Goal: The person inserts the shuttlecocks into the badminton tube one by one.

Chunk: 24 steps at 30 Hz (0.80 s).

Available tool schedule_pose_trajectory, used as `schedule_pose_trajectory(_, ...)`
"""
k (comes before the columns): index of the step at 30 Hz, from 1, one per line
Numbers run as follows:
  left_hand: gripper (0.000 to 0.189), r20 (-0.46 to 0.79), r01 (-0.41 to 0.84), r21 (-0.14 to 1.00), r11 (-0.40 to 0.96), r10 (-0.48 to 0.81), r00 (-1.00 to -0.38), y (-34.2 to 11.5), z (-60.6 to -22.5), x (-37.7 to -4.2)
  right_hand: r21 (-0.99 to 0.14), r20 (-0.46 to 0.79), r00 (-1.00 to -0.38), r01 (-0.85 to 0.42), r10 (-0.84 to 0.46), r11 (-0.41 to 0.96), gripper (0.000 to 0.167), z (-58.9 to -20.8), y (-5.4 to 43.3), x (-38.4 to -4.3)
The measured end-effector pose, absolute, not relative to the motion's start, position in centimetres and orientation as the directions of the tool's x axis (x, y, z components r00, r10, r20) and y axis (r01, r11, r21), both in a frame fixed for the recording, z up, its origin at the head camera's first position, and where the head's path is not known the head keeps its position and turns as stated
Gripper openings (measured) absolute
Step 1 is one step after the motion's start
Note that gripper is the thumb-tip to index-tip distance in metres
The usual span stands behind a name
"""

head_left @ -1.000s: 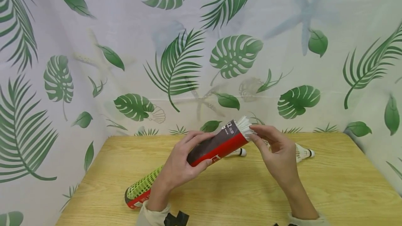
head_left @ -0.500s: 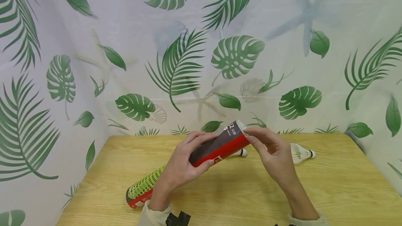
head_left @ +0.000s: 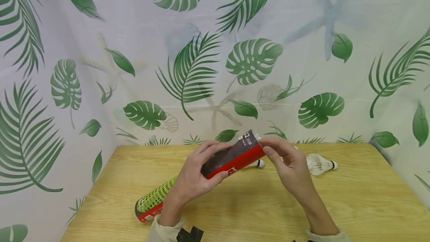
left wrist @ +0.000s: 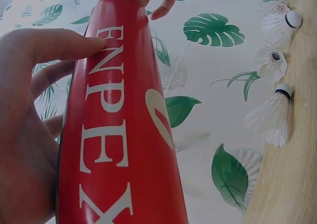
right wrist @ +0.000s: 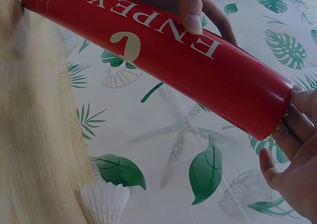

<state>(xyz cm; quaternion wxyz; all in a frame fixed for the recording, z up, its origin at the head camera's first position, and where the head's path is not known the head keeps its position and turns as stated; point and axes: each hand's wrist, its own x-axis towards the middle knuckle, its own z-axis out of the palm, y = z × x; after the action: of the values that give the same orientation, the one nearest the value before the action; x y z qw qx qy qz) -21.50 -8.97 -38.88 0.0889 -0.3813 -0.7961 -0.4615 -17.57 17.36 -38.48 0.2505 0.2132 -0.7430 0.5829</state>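
Note:
A red and dark grey shuttlecock tube (head_left: pixel 240 152) is held tilted up to the right, its lower end by the table. My left hand (head_left: pixel 198 173) grips it around the middle, the thumb (right wrist: pixel 190 13) over the lettering on its red side. At the raised mouth, my right hand (head_left: pixel 290 165) touches the rim, thumb and fingers extended at the opening. White feather tips (head_left: pixel 256 135) show just inside the mouth; the rest of that shuttlecock is hidden in the tube. Through a green lattice window (head_left: pixel 156 195), the tube's lower side shows left of my left wrist.
Behind the hands, a feather shuttlecock (head_left: pixel 322 164) lies on the wooden table (head_left: pixel 255 208) at right, and another cork end (head_left: pixel 259 163) shows beyond the tube. Several shuttlecocks (left wrist: pixel 277 116) appear in the left wrist view. A leaf-patterned cloth (head_left: pixel 215 66) hangs behind.
The white feathers that stuck out of the tube's mouth a second ago have gone inside almost fully. My right fingers have moved slightly left, to the rim. My left hand keeps its grip.

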Motion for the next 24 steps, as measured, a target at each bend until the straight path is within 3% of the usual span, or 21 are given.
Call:
schedule_pose_trajectory(14,0.061,0.537,0.704,0.658,0.267,0.49,-0.687,-9.8,-38.6,-21.8,-0.741,0.655,-0.755,-0.632,0.038,0.227,0.029,-37.8,19.6,-17.5)
schedule_pose_trajectory(24,0.061,0.539,0.698,0.669,0.257,0.479,-0.693,-10.3,-38.6,-21.9,-0.717,0.581,-0.803,-0.429,0.131,0.55,0.025,-40.0,26.0,-17.8)
